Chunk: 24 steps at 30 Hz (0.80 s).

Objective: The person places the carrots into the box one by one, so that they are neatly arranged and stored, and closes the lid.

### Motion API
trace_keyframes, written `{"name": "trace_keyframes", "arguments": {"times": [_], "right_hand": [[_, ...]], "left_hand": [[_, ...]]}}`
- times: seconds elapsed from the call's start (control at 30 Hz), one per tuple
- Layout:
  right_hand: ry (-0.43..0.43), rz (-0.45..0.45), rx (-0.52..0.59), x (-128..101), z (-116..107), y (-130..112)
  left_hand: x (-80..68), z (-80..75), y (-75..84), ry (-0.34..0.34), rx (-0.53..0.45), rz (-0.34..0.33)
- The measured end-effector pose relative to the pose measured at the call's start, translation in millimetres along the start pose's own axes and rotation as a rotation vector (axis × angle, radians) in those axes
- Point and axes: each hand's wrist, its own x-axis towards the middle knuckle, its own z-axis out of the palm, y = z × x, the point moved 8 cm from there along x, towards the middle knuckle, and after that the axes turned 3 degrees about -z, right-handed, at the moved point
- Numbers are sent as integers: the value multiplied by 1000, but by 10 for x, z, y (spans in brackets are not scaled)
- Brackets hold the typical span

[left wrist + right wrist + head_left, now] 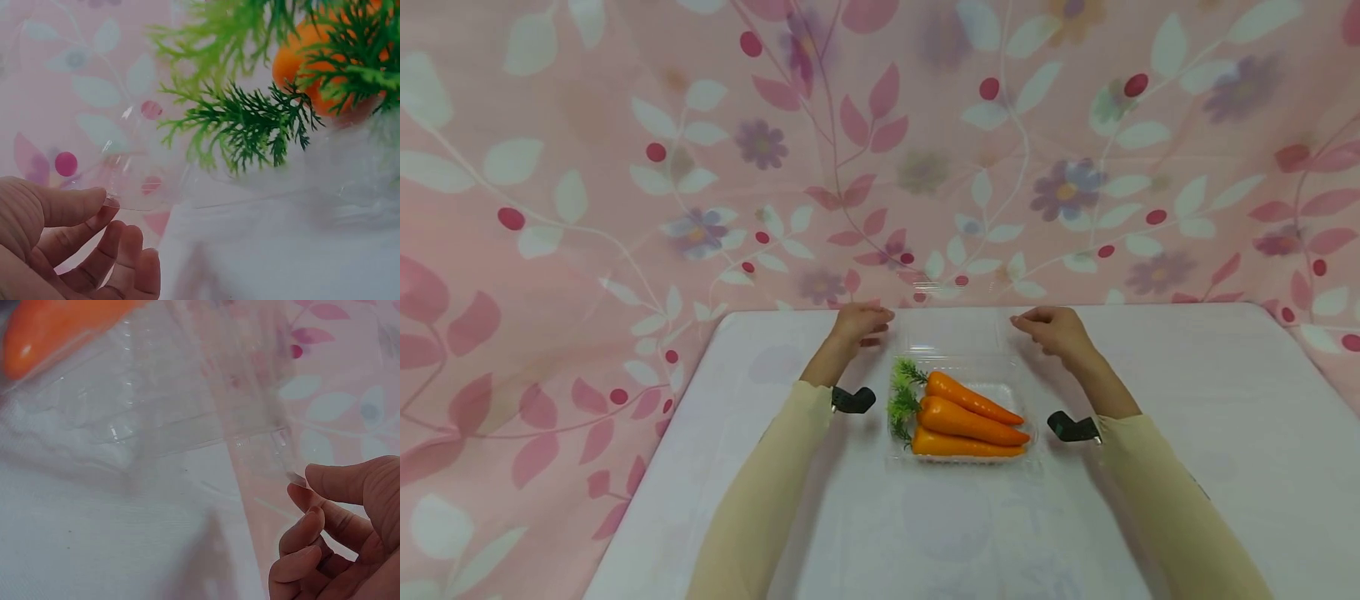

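Both hands, left hand [859,323] and right hand [1054,327], pinch the raised clear lid [957,329] of the carrot tray [1028,433] mid-table; seemingly closing it, next lowering evenly

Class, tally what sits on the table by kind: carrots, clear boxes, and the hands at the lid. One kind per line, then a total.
Carrots: 3
Clear box with open lid: 1
Hands: 2, the left hand and the right hand, each pinching a lid corner
Total: 6
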Motion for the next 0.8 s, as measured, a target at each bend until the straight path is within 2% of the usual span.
{"name": "trace_keyframes", "arguments": {"times": [0.2, 0.4, 0.6, 0.8], "right_hand": [[1, -48, 14, -78, -76, -133], [13, -96, 38, -169, -158, -229], [62, -199, 31, -271, -263, -344], [76, -290, -2, -384, -322, -436]], "left_hand": [[-104, -31, 157, -11, 99, 107], [-214, -40, 277, -55, 212, 205], [-358, -29, 410, -71, 294, 304], [-551, -33, 550, -59, 429, 433]]}}
